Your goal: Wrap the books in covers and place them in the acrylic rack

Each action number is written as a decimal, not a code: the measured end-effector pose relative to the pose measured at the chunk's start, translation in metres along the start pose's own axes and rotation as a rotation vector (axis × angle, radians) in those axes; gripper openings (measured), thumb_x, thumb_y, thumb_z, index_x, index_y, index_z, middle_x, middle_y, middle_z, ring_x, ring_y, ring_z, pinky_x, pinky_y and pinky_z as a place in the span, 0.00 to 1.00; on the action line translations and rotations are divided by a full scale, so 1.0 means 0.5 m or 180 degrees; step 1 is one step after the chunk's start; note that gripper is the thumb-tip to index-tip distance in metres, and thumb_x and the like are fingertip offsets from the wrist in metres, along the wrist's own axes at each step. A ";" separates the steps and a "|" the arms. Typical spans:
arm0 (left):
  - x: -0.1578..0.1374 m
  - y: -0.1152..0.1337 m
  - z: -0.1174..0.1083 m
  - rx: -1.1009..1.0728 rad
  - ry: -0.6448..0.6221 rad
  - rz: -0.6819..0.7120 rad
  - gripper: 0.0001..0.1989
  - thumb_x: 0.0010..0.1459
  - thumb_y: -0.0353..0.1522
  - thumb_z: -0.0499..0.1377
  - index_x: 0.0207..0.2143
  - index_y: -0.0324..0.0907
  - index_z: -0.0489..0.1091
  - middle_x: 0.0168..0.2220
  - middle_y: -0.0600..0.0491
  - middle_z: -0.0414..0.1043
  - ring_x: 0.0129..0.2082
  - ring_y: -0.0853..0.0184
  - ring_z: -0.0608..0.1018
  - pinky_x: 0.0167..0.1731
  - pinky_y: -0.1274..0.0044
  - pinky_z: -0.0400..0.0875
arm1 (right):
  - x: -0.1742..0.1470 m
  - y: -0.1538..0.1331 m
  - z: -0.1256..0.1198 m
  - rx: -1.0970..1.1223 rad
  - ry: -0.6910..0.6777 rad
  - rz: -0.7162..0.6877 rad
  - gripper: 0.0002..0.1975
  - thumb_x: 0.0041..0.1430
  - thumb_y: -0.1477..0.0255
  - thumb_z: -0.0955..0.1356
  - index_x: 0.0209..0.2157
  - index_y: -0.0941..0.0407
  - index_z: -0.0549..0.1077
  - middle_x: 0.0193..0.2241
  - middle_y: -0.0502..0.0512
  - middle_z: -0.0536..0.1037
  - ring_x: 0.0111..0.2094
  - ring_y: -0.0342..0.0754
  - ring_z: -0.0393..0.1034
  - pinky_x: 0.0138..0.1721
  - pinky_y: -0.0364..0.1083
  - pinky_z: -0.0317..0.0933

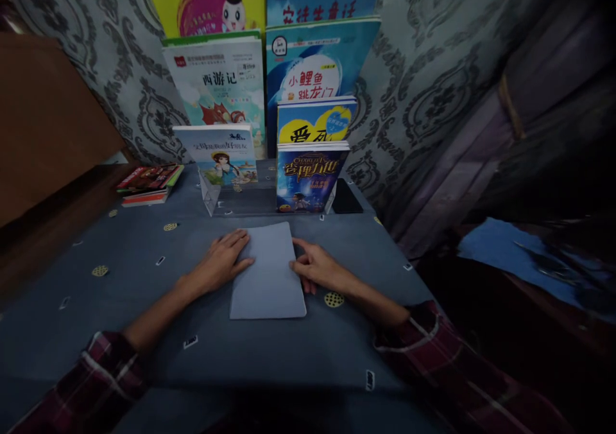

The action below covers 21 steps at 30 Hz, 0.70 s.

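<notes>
A plain grey-white sheet or thin booklet (267, 273) lies flat on the blue-grey tablecloth (144, 293) in front of me. My left hand (222, 260) rests on its left edge, fingers spread over the upper left corner. My right hand (315, 268) touches its right edge, fingers loosely curled. Neither hand lifts it. Both arms wear dark red plaid sleeves.
Several children's books stand on clear tiered stands behind the sheet: a light-covered one (222, 155) at left, a dark blue one (308, 177) at right, taller ones behind. A book stack (149, 183) lies far left. A black phone (346, 198) lies right of the stands. Patterned wall behind.
</notes>
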<state>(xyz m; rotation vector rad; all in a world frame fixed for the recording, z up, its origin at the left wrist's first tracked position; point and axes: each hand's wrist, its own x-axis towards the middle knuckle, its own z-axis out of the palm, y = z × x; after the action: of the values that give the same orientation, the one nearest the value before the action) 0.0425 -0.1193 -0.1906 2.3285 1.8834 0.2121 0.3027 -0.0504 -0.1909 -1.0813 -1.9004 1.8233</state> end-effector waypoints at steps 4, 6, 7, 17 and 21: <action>0.026 0.032 0.003 -0.0061 -0.0030 0.0386 0.29 0.70 0.44 0.50 0.67 0.38 0.60 0.70 0.38 0.58 0.71 0.52 0.61 0.67 0.55 0.56 | 0.000 -0.002 0.001 -0.0002 -0.0024 0.0017 0.39 0.57 0.75 0.66 0.69 0.59 0.52 0.15 0.37 0.71 0.12 0.41 0.67 0.14 0.37 0.62; 0.036 0.046 0.005 -0.0049 -0.0024 0.0438 0.29 0.71 0.44 0.50 0.67 0.38 0.60 0.70 0.37 0.58 0.70 0.51 0.61 0.67 0.51 0.54 | -0.002 -0.005 0.000 -0.0033 -0.0038 0.0057 0.39 0.58 0.75 0.66 0.70 0.59 0.51 0.15 0.38 0.71 0.12 0.41 0.67 0.15 0.38 0.62; 0.040 0.052 0.006 -0.0036 -0.0024 0.0438 0.29 0.71 0.44 0.50 0.67 0.39 0.61 0.70 0.37 0.59 0.70 0.50 0.61 0.67 0.49 0.53 | -0.003 -0.007 -0.001 -0.0098 -0.0046 0.0097 0.39 0.59 0.75 0.65 0.70 0.60 0.50 0.15 0.38 0.71 0.13 0.42 0.67 0.15 0.38 0.62; 0.045 0.064 0.005 0.0036 0.0012 0.0398 0.26 0.71 0.42 0.51 0.66 0.40 0.62 0.68 0.38 0.62 0.68 0.49 0.64 0.65 0.48 0.54 | 0.017 -0.024 0.005 -0.2891 0.0980 -0.1321 0.24 0.65 0.75 0.63 0.62 0.57 0.69 0.47 0.63 0.82 0.50 0.59 0.76 0.51 0.57 0.70; 0.046 0.065 0.008 0.0019 0.0049 0.0455 0.24 0.69 0.38 0.53 0.63 0.38 0.64 0.65 0.38 0.65 0.66 0.49 0.67 0.66 0.47 0.54 | 0.060 -0.010 0.040 -0.2734 0.0384 -0.2130 0.31 0.65 0.80 0.60 0.69 0.55 0.58 0.65 0.64 0.68 0.67 0.54 0.61 0.66 0.59 0.59</action>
<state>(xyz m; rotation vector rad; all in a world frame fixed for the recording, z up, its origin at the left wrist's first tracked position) 0.0791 -0.1038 -0.1879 2.4742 1.7275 0.2405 0.2676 -0.0442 -0.1976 -0.5751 -2.5938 0.5639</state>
